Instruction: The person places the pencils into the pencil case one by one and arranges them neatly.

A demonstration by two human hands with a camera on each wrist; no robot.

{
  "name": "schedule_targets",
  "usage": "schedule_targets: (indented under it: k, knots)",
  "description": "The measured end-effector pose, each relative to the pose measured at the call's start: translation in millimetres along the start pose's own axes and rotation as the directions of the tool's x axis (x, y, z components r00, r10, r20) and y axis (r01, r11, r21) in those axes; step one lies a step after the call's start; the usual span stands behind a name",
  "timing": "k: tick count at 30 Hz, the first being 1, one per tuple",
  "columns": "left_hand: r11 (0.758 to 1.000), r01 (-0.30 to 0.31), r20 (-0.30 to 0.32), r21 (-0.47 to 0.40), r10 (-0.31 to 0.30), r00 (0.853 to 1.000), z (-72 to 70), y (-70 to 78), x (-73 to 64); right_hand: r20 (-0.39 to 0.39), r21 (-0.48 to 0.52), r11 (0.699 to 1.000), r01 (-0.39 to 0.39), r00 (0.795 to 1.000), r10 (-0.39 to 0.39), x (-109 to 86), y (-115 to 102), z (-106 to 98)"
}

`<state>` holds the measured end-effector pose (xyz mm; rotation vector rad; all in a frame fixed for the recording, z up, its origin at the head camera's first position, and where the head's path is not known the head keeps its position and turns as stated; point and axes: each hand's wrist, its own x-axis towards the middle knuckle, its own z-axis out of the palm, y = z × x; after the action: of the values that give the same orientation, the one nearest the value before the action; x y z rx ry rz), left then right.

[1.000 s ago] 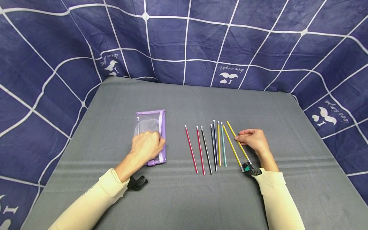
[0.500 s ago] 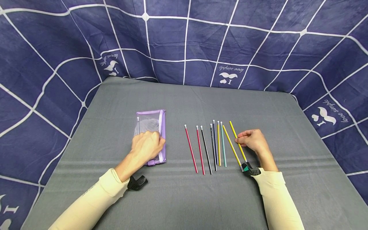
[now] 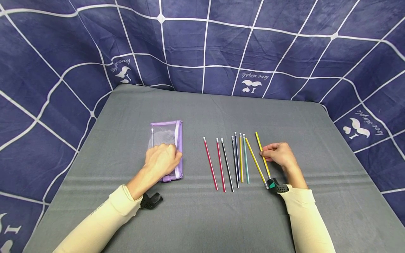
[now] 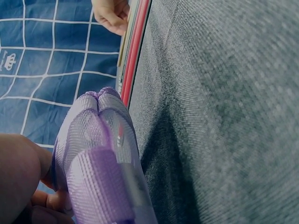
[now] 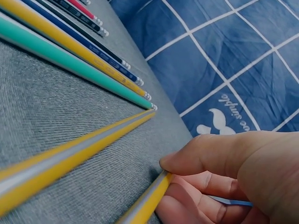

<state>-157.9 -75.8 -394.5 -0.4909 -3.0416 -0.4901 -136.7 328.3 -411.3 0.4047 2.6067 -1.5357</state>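
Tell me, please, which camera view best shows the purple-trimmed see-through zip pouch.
The head view: both ends of the pouch show from above, though the left hand covers part. The left wrist view shows part, close up; the right wrist view, none.

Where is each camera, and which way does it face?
Head: on the head, looking forward and down at the purple mesh zipper pouch and pencils; left hand, right hand and cream sleeves show.
Left wrist: on that wrist, facing along the pouch toward pencils; both hands show.
Right wrist: on that wrist, facing the pinched yellow pencil, other pencils and blue grid cloth; only the right hand shows.
Shared: head and right wrist both show that yellow pencil.
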Motion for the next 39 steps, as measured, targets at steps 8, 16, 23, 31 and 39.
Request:
schedule_targets:
  k: [8,16,23,31,39]
  knots:
    - [1.000,-0.001,0.003,0.002,0.001,1.000,-0.5,0.1,0.0,0.048,0.098,0.995,-0.029,0.999,0.024,-0.1,3,-4]
    - [1.000,-0.005,-0.001,0.002,0.005,1.000,-0.4,-0.5,-0.6,0.040,0.154,0.988,-0.022,0.999,0.016,-0.3,3,-8]
    - [1.000,-0.009,-0.006,0.002,0.009,1.000,-0.6,-1.0,-0.5,0.018,0.291,0.957,-0.003,1.000,-0.002,1.0,1,-8]
    - [1.000,-0.008,0.000,0.000,0.008,1.000,-0.3,-1.1,-1.1,0.035,0.350,0.937,0.013,0.999,-0.026,1.2,-2,-3]
    - [1.000,-0.009,-0.003,0.001,0.009,1.000,-1.2,-0.4,-1.1,0.047,0.390,0.921,0.000,0.999,-0.020,2.9,-8,4]
